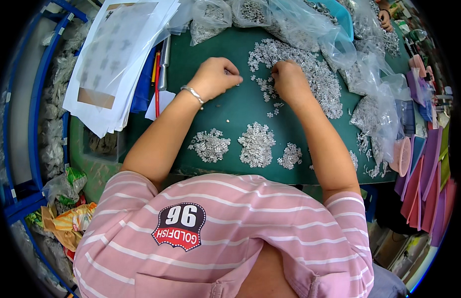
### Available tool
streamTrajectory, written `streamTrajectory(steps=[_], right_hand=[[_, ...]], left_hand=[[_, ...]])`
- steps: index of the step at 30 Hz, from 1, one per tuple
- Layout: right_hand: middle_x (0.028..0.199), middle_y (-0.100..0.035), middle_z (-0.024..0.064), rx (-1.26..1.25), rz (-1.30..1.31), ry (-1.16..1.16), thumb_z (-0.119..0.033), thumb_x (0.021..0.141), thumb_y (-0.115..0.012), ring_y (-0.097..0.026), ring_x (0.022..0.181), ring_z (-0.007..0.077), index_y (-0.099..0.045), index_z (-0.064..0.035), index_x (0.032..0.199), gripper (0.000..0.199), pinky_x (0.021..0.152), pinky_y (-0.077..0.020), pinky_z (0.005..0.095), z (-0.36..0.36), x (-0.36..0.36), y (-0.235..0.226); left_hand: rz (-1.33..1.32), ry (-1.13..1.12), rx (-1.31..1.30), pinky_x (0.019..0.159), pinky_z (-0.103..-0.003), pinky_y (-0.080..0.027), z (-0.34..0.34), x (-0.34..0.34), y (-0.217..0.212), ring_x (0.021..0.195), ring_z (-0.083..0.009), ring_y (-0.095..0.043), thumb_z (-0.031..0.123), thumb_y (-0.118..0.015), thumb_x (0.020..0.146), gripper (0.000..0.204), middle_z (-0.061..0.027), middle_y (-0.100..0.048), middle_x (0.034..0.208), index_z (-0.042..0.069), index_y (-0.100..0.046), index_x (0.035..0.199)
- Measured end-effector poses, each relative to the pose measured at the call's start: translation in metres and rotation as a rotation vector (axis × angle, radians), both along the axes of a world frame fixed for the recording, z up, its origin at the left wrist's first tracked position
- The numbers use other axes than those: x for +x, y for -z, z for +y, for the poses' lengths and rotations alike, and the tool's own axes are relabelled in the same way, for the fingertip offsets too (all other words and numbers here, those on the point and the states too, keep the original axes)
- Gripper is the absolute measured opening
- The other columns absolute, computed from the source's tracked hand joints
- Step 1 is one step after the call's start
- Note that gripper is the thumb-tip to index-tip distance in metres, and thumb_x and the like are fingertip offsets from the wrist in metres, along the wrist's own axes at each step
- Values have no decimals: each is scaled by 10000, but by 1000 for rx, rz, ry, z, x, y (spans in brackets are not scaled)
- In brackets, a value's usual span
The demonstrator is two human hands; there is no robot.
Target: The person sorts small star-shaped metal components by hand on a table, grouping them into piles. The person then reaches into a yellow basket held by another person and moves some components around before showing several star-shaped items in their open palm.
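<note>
A large heap of small silvery metal pieces [317, 82] is spread over the far right of the green tabletop [185, 54]. My left hand [216, 78], a bracelet on its wrist, is closed above the table left of the heap. Bits of small silvery metal pieces show between its curled fingers. At the heap's left edge my right hand [291, 83] is closed with fingertips down; whatever they pinch is hidden. Nearer me lie smaller piles: a left pile [210, 145], a middle pile [257, 145] and a little pile [290, 156]. My right forearm partly covers another pile.
Clear plastic bags [210, 20] of metal pieces line the table's back and right side, beside a light-blue bin [339, 17]. Papers [116, 54] and pens [157, 82] lie at left, above a clear tub [103, 144]. Another person's hand [384, 20] shows far right. Blue shelving stands left.
</note>
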State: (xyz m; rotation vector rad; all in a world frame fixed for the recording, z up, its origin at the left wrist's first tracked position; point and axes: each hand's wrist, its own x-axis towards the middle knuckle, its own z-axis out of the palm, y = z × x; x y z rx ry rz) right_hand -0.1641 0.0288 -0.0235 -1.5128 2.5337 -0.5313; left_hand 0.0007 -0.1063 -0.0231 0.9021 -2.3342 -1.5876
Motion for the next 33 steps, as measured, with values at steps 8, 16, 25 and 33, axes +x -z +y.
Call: streamTrajectory(steps=[8,16,25,33], right_hand=[[951,-576,215,35,52,-43,22,725,-586,-593,875,393,-609,31,818,97,782,-493,445,-1,0,-4],[952,-571,233,56,-44,-154,7,745,-592,-579,895,406,-598,44,837,99,799,-479,444,0,-9,-6],[942,-590,201,10,-19,-189,-23,767,-605,-569,912,379,-626,1,915,151,799,-463,423,1,-6,1],[853,-651,182,-80,-256,-117,9,736,-605,-630,825,343,-640,13,843,112,741,-493,393,2,-16,-19]], left_hand=[[-92,159,-551,689,-377,-501,9,-7,8,733,-324,-629,84,-710,719,135,-181,-639,785,-16,-637,773],[-98,127,-513,661,-368,-506,14,-4,4,713,-311,-629,53,-647,735,93,-177,-626,794,-29,-613,764],[191,-180,888,628,-272,-510,23,-4,4,690,-166,-588,27,-518,813,126,-75,-576,804,-36,-565,912],[293,-231,1349,713,-314,-523,29,-7,7,822,-221,-596,89,-498,848,180,-126,-566,897,-57,-543,942]])
